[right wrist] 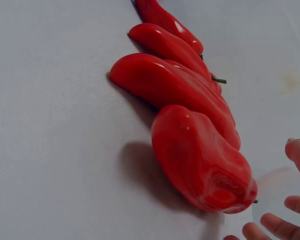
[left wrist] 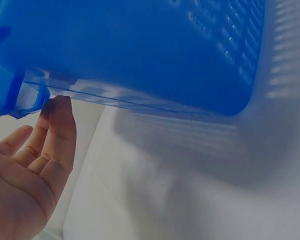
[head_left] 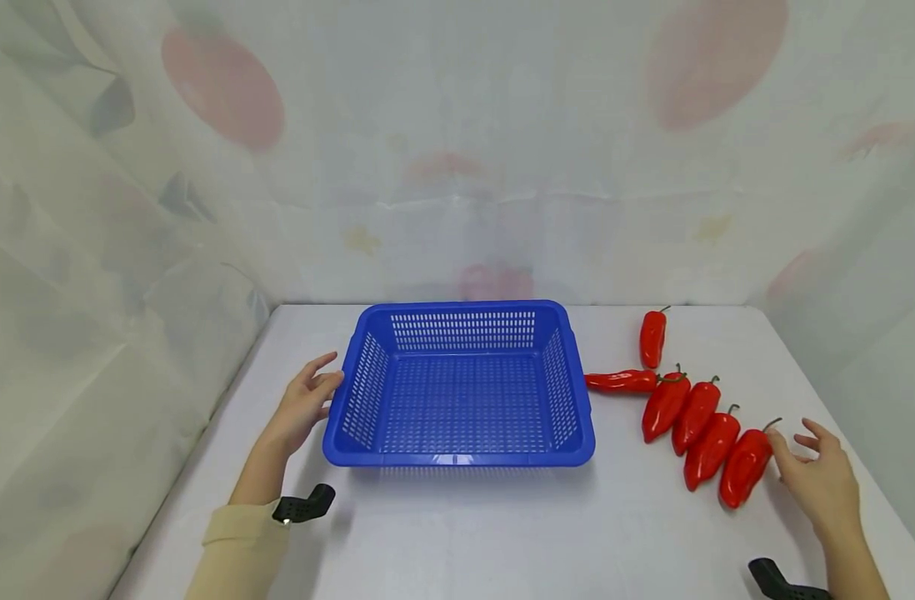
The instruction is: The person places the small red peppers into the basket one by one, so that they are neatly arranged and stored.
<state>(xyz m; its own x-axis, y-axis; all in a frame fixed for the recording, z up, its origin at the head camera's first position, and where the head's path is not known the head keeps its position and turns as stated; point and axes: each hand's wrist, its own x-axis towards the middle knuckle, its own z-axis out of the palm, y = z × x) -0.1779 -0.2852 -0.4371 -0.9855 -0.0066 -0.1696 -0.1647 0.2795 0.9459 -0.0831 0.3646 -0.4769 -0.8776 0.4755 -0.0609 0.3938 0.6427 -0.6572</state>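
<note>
A blue plastic basket (head_left: 457, 459) with slotted walls sits in the middle of the white table, nothing inside it. My left hand (head_left: 305, 406) is at its left side, fingers spread loosely and fingertips right at the rim. From the left wrist view, those fingertips (left wrist: 61, 102) come up under the basket's lip (left wrist: 10, 92). On the right, my right hand (head_left: 821, 479) is beside the nearest red pepper (head_left: 746, 468), thumb close to its stem and fingers loosely bent around nothing. In the right wrist view a gap shows between this pepper (right wrist: 202, 160) and the fingers.
More glossy red peppers (head_left: 712, 451) lie in a slanting row to the left of the nearest one. One pepper (head_left: 621, 382) lies sideways by the basket's right wall, and another (head_left: 652, 338) lies farther back. Patterned cloth (head_left: 457, 225) hangs behind the table and along both sides.
</note>
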